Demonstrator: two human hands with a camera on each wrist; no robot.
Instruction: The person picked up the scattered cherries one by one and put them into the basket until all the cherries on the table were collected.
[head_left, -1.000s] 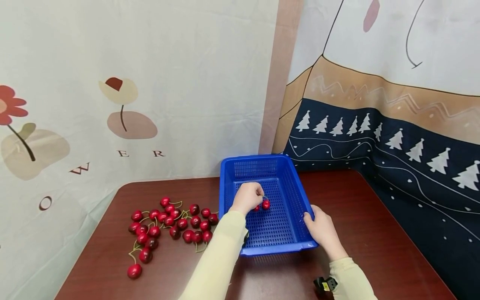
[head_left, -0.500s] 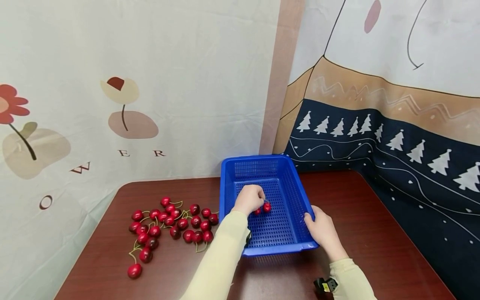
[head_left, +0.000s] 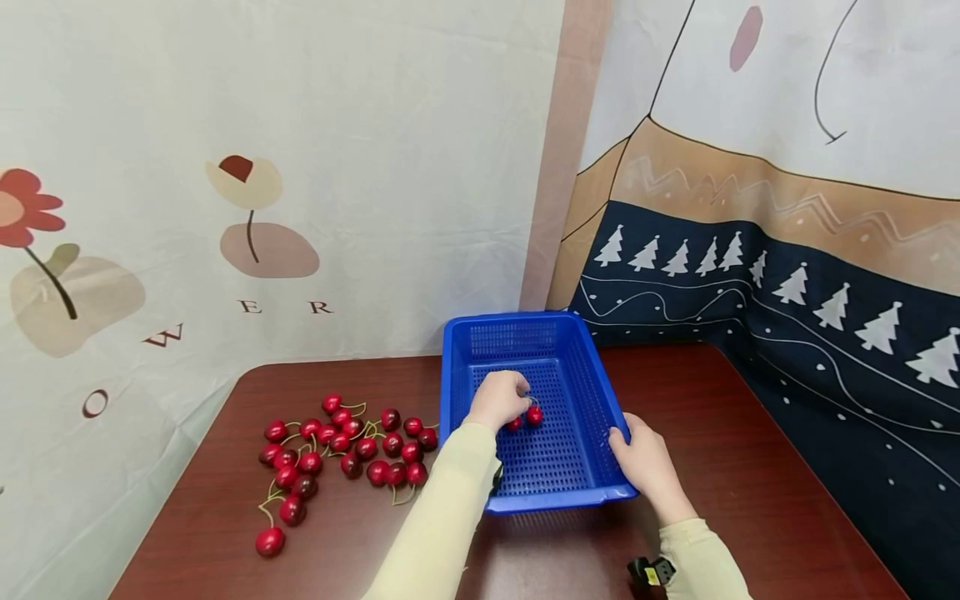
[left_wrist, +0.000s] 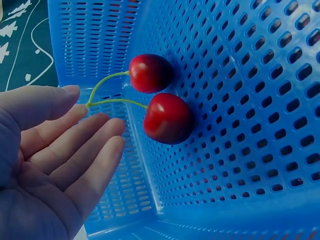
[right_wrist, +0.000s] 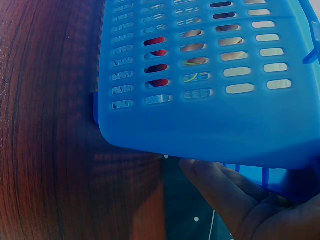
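A blue plastic basket (head_left: 555, 450) with slotted walls stands on the table. Inside it, my left hand (head_left: 498, 400) pinches the joined green stems (left_wrist: 107, 101) of two red cherries (left_wrist: 169, 119) between thumb and index fingertips, the other fingers extended. Both cherries appear to rest against the basket's perforated floor. At the basket's right side, my right hand (head_left: 645, 454) grips the rim, thumb over the edge; its remaining fingers are mostly hidden in the head view. Through the slots in the right wrist view, red bits of cherry (right_wrist: 157, 53) show.
Several loose cherries (head_left: 327, 433) with stems lie on the brown table (head_left: 750, 467), left of the basket. Printed cloth (head_left: 375, 167) hangs close behind the table, and dark tree-patterned cloth (head_left: 825, 367) runs along the right. A black device (head_left: 651, 572) is beside the right sleeve.
The left hand and its two cherries have shifted slightly right and down inside the basket. The right hand stays on the rim, and the loose cherries have not moved.
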